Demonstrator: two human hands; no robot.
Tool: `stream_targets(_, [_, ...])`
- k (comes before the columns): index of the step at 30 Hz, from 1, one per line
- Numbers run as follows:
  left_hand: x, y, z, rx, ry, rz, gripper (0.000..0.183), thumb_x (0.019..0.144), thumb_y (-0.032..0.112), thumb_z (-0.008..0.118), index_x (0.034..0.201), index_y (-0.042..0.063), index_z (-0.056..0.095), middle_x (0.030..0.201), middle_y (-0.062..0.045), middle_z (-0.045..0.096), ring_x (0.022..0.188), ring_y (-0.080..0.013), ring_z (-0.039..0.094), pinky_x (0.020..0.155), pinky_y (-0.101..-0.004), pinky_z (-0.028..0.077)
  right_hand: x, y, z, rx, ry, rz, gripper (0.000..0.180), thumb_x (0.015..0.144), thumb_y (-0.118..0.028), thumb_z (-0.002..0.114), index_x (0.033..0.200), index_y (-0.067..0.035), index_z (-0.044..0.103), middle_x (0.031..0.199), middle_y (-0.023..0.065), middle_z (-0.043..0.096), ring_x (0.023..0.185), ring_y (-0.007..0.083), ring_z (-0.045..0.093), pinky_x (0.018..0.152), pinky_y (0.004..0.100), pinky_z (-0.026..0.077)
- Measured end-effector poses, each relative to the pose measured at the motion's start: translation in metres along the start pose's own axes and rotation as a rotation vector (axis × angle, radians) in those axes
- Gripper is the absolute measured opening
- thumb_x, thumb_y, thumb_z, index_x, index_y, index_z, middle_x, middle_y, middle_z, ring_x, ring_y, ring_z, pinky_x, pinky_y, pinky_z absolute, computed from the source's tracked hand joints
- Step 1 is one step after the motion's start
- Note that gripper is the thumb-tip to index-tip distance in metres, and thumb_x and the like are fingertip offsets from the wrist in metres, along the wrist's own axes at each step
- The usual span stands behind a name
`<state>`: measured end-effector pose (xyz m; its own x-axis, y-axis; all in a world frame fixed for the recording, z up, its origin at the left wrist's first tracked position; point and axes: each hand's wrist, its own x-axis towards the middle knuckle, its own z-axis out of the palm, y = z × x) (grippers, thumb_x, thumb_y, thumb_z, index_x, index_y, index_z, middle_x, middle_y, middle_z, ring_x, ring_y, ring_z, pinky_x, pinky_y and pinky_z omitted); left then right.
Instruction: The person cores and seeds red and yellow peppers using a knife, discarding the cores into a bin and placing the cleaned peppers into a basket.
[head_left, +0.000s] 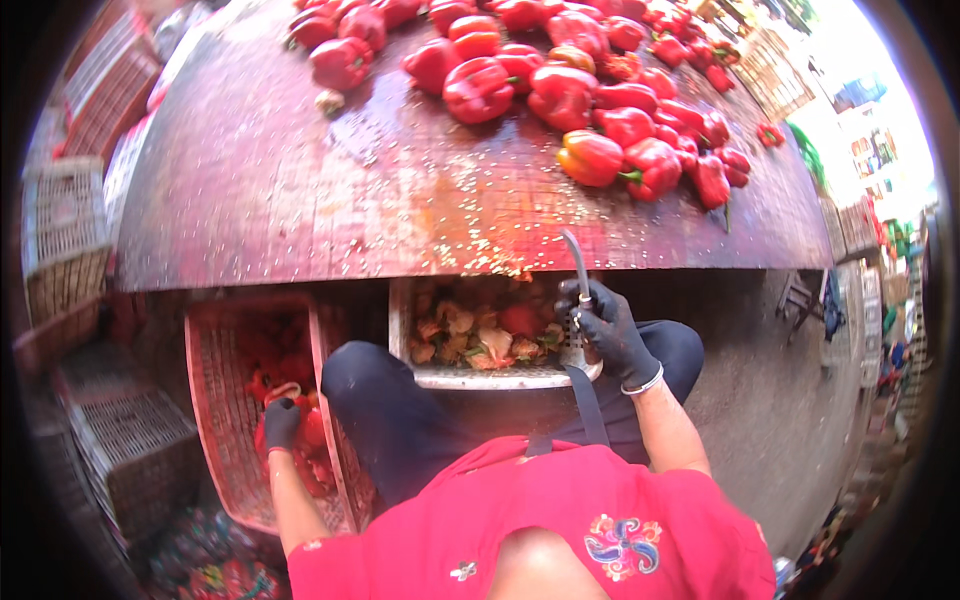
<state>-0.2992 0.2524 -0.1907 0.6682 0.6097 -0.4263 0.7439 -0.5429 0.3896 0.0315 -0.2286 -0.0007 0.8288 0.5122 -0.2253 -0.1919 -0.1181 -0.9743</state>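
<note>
My right hand (611, 330), in a dark glove, grips a knife with a curved blade (578, 262) that points up at the table's near edge. My left hand (282, 424), gloved too, reaches into a red plastic crate (196, 375) at my left. It is at the red pepper pieces (311, 442) there; whether its fingers hold one cannot be told. Between my knees, a white crate (491, 379) holds pepper cores and stem scraps (495, 341). Whole red bell peppers (476, 90) lie piled across the far part of the wooden table (262, 187), and pale seeds are scattered nearer to me.
Stacked plastic crates (64, 210) stand at the left, with another slatted crate (131, 427) lower down. A light crate (772, 73) sits beyond the table's far right corner. A dark stool (801, 296) is on the floor at the right.
</note>
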Motion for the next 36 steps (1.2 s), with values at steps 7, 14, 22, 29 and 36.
stream_targets(7, [0.040, 0.376, -0.108, 0.092, 0.565, 1.045, 0.045, 0.068, 0.006, 0.067, 0.111, 0.000, 0.054, 0.104, -0.019, 0.059, 0.097, -0.0370, 0.056, 0.086, -0.0416, 0.045, 0.013, 0.006, -0.019, 0.269, 0.476, -0.202, 0.035, 0.089, -0.007, 0.053, 0.123, 0.000, 0.048, 0.086, 0.0023, 0.061, 0.070, 0.0056, 0.057, 0.062, 0.0191, 0.047])
stream_targets(14, [0.061, 0.629, 0.038, 0.517, 0.511, 1.490, 0.081, 0.060, 0.023, 0.072, 0.133, 0.013, 0.038, 0.130, -0.018, 0.041, 0.121, -0.0351, 0.037, 0.099, -0.0466, 0.031, 0.011, 0.001, -0.037, 0.342, 0.633, -0.116, 0.033, 0.086, -0.007, 0.058, 0.117, 0.002, 0.050, 0.074, -0.0003, 0.055, 0.059, 0.0034, 0.051, 0.051, 0.0181, 0.044])
stream_targets(22, [0.071, 0.621, 0.051, -0.207, 0.237, 1.132, 0.075, 0.055, 0.026, 0.079, 0.119, 0.009, 0.044, 0.106, -0.014, 0.054, 0.097, -0.0310, 0.055, 0.084, -0.0408, 0.045, 0.011, 0.006, -0.041, 0.449, 0.479, -0.004, 0.020, 0.089, -0.012, 0.054, 0.106, -0.001, 0.052, 0.076, 0.0007, 0.056, 0.064, 0.0060, 0.057, 0.052, 0.0195, 0.045])
stream_targets(29, [0.004, 0.481, 0.026, -0.873, -0.022, 0.643, 0.070, 0.062, 0.016, 0.081, 0.121, 0.001, 0.046, 0.104, -0.011, 0.058, 0.092, -0.0183, 0.058, 0.080, -0.0318, 0.050, 0.020, 0.031, 0.015, -0.078, 0.193, -0.283, 0.013, 0.086, -0.010, 0.054, 0.094, -0.001, 0.051, 0.066, 0.0114, 0.052, 0.055, 0.0219, 0.056, 0.052, 0.0322, 0.043])
stream_targets(36, [-0.023, 0.450, 0.005, -0.939, 0.025, 0.598, 0.067, 0.066, 0.017, 0.080, 0.121, 0.003, 0.045, 0.106, -0.011, 0.057, 0.091, -0.0188, 0.058, 0.080, -0.0316, 0.050, 0.030, 0.018, 0.055, -0.319, 0.173, -0.433, 0.013, 0.083, -0.010, 0.055, 0.091, 0.000, 0.052, 0.065, 0.0200, 0.053, 0.059, 0.0378, 0.056, 0.051, 0.0419, 0.041])
